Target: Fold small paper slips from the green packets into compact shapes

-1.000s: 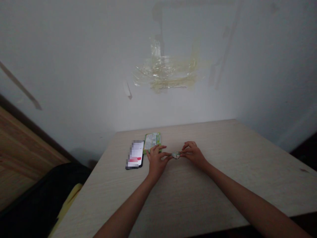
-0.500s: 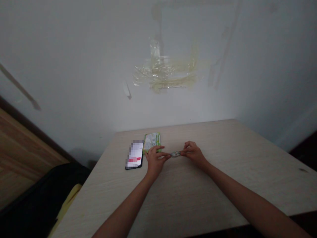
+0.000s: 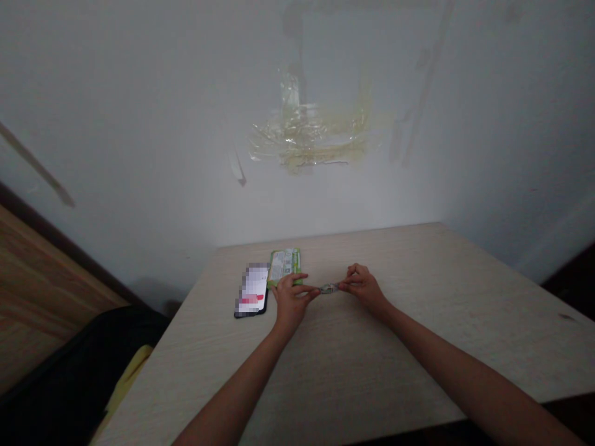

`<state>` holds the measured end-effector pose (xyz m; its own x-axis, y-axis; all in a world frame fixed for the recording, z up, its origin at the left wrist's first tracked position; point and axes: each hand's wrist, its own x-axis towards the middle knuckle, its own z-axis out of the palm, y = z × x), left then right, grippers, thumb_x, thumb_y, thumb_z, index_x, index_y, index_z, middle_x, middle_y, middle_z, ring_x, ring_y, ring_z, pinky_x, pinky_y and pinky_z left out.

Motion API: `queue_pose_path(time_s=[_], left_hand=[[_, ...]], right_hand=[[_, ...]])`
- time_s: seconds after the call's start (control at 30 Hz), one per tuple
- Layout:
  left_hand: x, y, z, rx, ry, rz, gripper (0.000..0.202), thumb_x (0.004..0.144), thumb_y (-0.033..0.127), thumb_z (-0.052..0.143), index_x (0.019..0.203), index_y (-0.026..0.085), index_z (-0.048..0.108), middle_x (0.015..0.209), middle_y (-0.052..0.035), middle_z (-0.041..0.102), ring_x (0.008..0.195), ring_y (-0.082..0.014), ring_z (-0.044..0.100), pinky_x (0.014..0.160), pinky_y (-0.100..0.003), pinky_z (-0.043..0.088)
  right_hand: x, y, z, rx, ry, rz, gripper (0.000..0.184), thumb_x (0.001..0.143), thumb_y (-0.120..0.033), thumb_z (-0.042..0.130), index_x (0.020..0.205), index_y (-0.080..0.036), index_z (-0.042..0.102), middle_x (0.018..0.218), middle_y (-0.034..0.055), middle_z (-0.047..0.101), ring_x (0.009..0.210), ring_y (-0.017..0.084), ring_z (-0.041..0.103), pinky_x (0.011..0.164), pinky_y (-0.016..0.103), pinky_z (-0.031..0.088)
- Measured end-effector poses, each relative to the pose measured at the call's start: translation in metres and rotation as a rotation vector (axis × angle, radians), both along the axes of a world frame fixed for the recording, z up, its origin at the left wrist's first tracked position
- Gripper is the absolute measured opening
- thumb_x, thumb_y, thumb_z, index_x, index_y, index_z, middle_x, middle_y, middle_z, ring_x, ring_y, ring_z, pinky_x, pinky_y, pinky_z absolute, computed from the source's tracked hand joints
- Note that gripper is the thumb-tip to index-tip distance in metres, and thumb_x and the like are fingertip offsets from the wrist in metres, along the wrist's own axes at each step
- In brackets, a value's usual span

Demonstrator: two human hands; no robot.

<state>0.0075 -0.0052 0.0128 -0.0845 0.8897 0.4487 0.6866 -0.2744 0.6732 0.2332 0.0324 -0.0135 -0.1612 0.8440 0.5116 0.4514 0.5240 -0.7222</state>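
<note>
Between my two hands is a small, flat, silvery-grey piece [image 3: 330, 288], perhaps a wrapper; its exact kind is too small to make out. My left hand [image 3: 292, 301] pinches its left end between thumb and fingers. At the other end, the fingertips of my right hand [image 3: 365, 288] are closed on it, with the remaining fingers curled. The piece is held level, low over the table. Just behind my left hand lies a green and white printed packet [image 3: 284, 265], its near edge partly covered by the fingers.
A phone [image 3: 253, 291] with a lit, partly blurred screen lies left of the packet. The pale wooden table [image 3: 446, 291] meets a wall [image 3: 186, 124] bearing old tape [image 3: 320, 136]. Left of the table are a black item [image 3: 83, 359] and yellow cloth [image 3: 127, 378].
Both hands stay in nearly the same place with their pinch on the silvery piece. Its tilt looks slightly different; the phone and packet have not moved.
</note>
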Motion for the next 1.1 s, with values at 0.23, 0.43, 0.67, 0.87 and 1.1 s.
queue_pose_path(time_s=[0.23,0.43,0.67,0.87,1.1], left_hand=[[0.0,0.002,-0.006,0.029,0.013,-0.004,0.005,0.069,0.026,0.079,0.07,0.03,0.076,0.109,-0.0036,0.069,0.114,-0.0261,0.054,0.103,-0.054,0.032],[0.002,0.002,-0.009,0.016,0.028,0.001,0.001,0.071,0.028,0.077,0.07,0.028,0.076,0.111,-0.0046,0.068,0.114,-0.0268,0.053,0.102,-0.054,0.032],[0.006,0.001,-0.007,-0.027,0.071,0.012,0.005,0.073,0.028,0.074,0.069,0.026,0.075,0.111,-0.0036,0.067,0.116,-0.026,0.051,0.104,-0.051,0.03],[0.007,0.002,-0.008,-0.026,0.093,0.02,0.006,0.073,0.029,0.073,0.069,0.026,0.074,0.112,-0.0021,0.067,0.117,-0.0254,0.05,0.104,-0.049,0.031],[0.009,-0.001,-0.008,-0.113,0.167,0.044,0.004,0.071,0.027,0.075,0.068,0.025,0.074,0.114,-0.005,0.063,0.12,-0.0283,0.047,0.11,-0.057,0.019]], right_hand=[[-0.003,0.002,-0.004,-0.001,-0.016,-0.05,0.024,0.077,-0.047,0.07,0.071,-0.023,0.073,0.083,0.0055,0.059,0.091,0.023,0.053,0.086,0.038,0.039],[-0.007,0.002,-0.002,-0.057,-0.087,-0.037,0.022,0.079,-0.041,0.068,0.069,-0.021,0.07,0.084,0.0046,0.06,0.091,0.022,0.053,0.088,0.037,0.037],[-0.01,0.001,-0.004,-0.096,-0.131,-0.074,0.016,0.079,-0.035,0.068,0.071,-0.021,0.07,0.089,0.0052,0.06,0.098,0.023,0.05,0.091,0.037,0.037],[-0.012,0.002,-0.004,-0.112,-0.148,-0.083,0.016,0.079,-0.034,0.067,0.07,-0.021,0.069,0.089,0.0051,0.06,0.098,0.023,0.049,0.09,0.037,0.037],[-0.013,0.0,-0.003,-0.159,-0.265,-0.124,0.011,0.075,-0.031,0.072,0.069,-0.022,0.072,0.091,0.0069,0.062,0.1,0.025,0.047,0.088,0.038,0.036]])
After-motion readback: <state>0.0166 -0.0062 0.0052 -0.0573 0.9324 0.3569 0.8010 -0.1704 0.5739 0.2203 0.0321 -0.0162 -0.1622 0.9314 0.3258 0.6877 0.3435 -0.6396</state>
